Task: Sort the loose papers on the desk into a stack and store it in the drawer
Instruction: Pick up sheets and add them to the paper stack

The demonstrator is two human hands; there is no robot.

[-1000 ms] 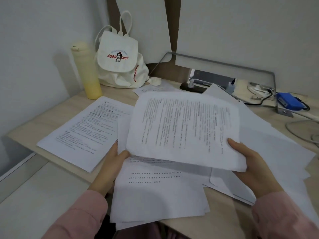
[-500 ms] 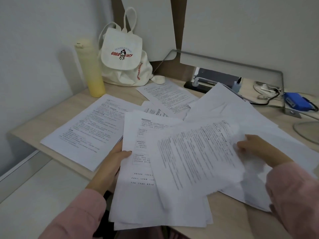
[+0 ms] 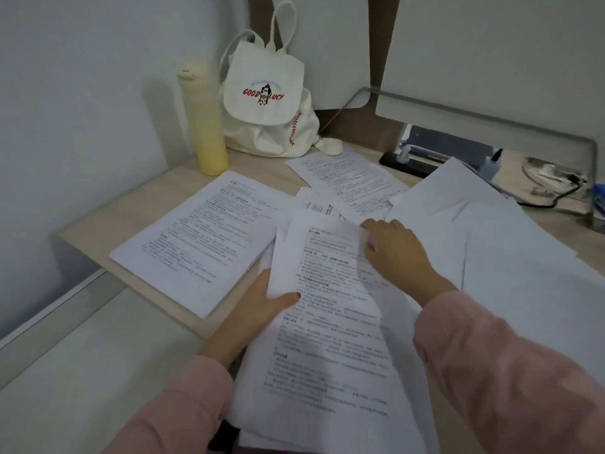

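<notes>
left hand (image 3: 258,309): gripping the left edge of the pile (image 3: 327,322), thumb on top
right hand (image 3: 393,253): flat, fingers spread loosely, pressing the pile's top corner
pile: hanging over the desk's (image 3: 98,231) front edge
other papers: one bundle (image 3: 196,240) left, blank sheets (image 3: 507,257) right
back corner: yellow bottle (image 3: 204,119), white bag (image 3: 268,99)

You are looking at a dim, flat, cool-toned view; soft light is coming from above and to the right, throwing the yellow bottle (image 3: 204,117)'s blurred shadow leftward onto the wall (image 3: 82,93); no glare is showing on the papers (image 3: 327,322); printed text is smearing into illegible lines; the wide lens is bending the desk (image 3: 157,204) edges; the pink sleeves (image 3: 510,371) are looking soft and grainy.
</notes>
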